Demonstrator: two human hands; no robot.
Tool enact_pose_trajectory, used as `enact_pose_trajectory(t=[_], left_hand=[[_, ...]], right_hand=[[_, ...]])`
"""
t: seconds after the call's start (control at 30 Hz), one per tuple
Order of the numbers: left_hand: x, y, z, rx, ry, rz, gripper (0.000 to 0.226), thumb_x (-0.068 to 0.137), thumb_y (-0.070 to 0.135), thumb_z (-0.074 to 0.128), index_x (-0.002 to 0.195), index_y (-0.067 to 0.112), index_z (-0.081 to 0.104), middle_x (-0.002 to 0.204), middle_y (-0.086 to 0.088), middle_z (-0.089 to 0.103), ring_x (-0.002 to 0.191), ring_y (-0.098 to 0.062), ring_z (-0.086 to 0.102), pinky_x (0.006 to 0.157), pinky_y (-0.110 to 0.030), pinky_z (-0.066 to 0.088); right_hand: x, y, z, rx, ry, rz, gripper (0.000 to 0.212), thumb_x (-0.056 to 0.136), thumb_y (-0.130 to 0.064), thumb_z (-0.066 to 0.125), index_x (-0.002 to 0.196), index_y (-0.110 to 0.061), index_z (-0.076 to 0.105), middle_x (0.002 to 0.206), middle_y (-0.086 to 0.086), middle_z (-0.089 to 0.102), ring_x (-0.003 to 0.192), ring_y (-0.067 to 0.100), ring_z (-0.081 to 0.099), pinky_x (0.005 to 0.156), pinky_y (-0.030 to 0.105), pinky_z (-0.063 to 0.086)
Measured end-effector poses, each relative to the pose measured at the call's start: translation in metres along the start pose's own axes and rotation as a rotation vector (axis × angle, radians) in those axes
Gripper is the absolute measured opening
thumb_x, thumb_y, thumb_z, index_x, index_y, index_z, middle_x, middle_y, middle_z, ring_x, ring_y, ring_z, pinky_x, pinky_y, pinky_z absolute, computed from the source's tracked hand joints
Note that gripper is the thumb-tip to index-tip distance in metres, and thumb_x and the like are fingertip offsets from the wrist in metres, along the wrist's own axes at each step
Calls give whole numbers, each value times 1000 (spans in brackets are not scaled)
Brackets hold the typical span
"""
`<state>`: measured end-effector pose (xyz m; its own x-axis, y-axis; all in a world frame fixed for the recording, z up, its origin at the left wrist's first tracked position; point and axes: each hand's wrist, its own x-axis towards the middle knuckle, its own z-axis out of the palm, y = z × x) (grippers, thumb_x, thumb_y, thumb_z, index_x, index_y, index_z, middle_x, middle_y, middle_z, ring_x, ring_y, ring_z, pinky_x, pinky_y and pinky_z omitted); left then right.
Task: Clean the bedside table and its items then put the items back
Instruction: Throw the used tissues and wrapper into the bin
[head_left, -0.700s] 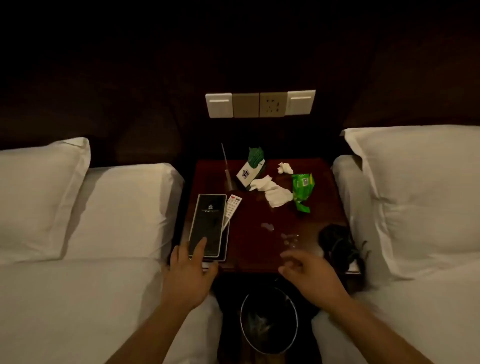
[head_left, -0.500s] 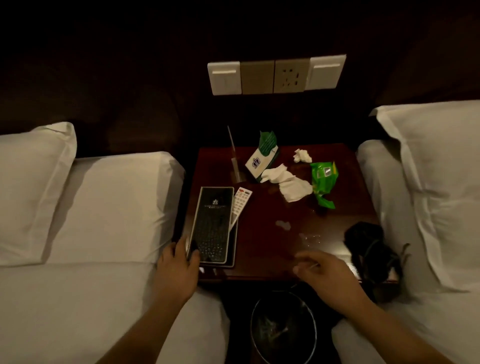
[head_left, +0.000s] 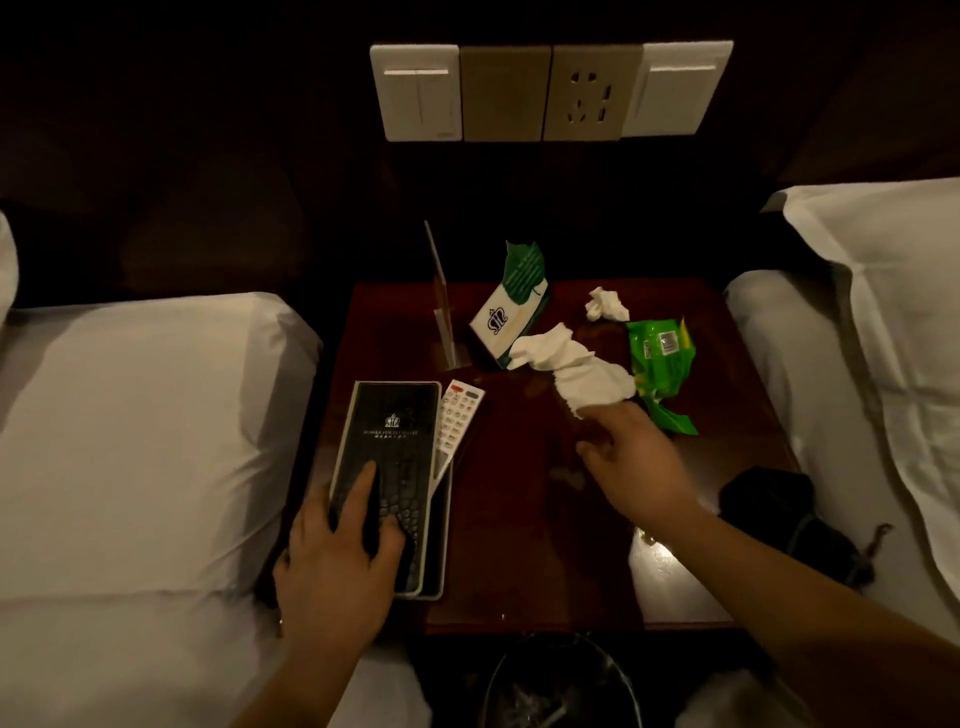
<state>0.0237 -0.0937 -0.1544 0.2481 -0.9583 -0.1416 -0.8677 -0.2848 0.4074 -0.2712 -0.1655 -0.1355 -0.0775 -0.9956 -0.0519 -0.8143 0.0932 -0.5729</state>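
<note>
At lower centre, a waste bin (head_left: 558, 686) is sitting below the tabletop (head_left: 530, 545). The left hand (head_left: 332, 566) is pressing flat on the black folder (head_left: 395, 441) at centre left, with a remote (head_left: 457, 421) lying against the folder's right edge. The right hand (head_left: 639, 467), fingers loosely apart, is touching the white tissue (head_left: 576, 374) mid-frame. Beyond, a green packet (head_left: 660, 358) and a tissue box (head_left: 511, 317) are resting.

Left hand (head_left: 337, 566) blankets the folder's (head_left: 395, 441) near end, and its outer fingers hang past the edge, out of sight. The remote (head_left: 457, 415), just right of that hold, is half buried under the folder. Right hand (head_left: 634, 467) meets the tissue (head_left: 576, 369): pinching or only touching, can't tell. Below both wrists the bin (head_left: 558, 644) is chopped by the bottom edge, contents murky. Right of the right hand, a black lump (head_left: 779, 514), too dim to name.
</note>
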Motion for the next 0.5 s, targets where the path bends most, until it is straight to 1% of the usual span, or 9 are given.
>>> enact_pose_trajectory(t=[0.07,0.1,0.17,0.23,0.3,0.33,0.4,0.47,0.5], left_hand=[[2,1,4,27,17,12,62,91,49,48,149,49,25,150,-9,38,133,-35,42,98,-60,45],[2,1,4,38,24,21,62,91,50,46,149,48,25,148,-10,39,132,-35,42,97,-60,46],[3,1,4,55,25,30,61,92,52,43,149,48,23,145,-11,40,131,-34,42,96,-60,46],[1,1,3,71,21,28,60,91,55,36,149,48,21,143,-11,41,132,-34,40,96,-60,46],[0,3,2,70,18,28,63,88,58,29,150,47,23,140,-11,43,131,-34,41,96,-60,46],[0,3,2,71,20,27,64,87,59,27,150,46,24,138,-12,44,130,-34,42,95,-60,46],[-1,3,2,86,23,22,65,86,59,26,150,45,24,136,-12,46,128,-34,44,94,-60,47],[-1,3,2,93,23,20,65,86,59,25,150,46,23,136,-12,46,128,-34,44,93,-60,47],[-1,3,2,92,25,18,65,86,59,25,150,46,23,136,-12,46,128,-34,43,93,-60,47]], right_hand=[[23,0,4,-126,27,-41,50,87,-26,66,134,-24,51,134,3,47,105,25,60,78,39,55],[33,-1,6,-175,26,-20,55,86,-29,67,138,-24,47,140,6,42,112,30,57,79,42,56],[49,0,12,-252,3,41,60,85,-30,69,139,-21,45,140,14,40,115,38,54,80,44,55],[58,-1,18,-334,-10,41,47,85,-27,68,127,-11,54,128,21,48,107,43,56,78,44,52],[60,-2,20,-399,35,-26,24,87,-16,63,105,-1,65,110,24,56,94,42,58,72,41,50],[59,-2,20,-408,55,-55,18,86,-10,60,98,2,67,102,25,59,90,42,59,69,40,48],[53,-3,18,-350,96,-81,15,82,-2,57,89,6,67,91,26,61,84,41,59,62,36,42],[39,-5,11,-228,163,-69,10,80,-3,57,82,3,64,84,22,61,76,39,58,57,33,38],[29,-7,7,-162,203,-58,9,80,-6,58,83,0,65,83,18,61,74,35,58,57,33,40]])
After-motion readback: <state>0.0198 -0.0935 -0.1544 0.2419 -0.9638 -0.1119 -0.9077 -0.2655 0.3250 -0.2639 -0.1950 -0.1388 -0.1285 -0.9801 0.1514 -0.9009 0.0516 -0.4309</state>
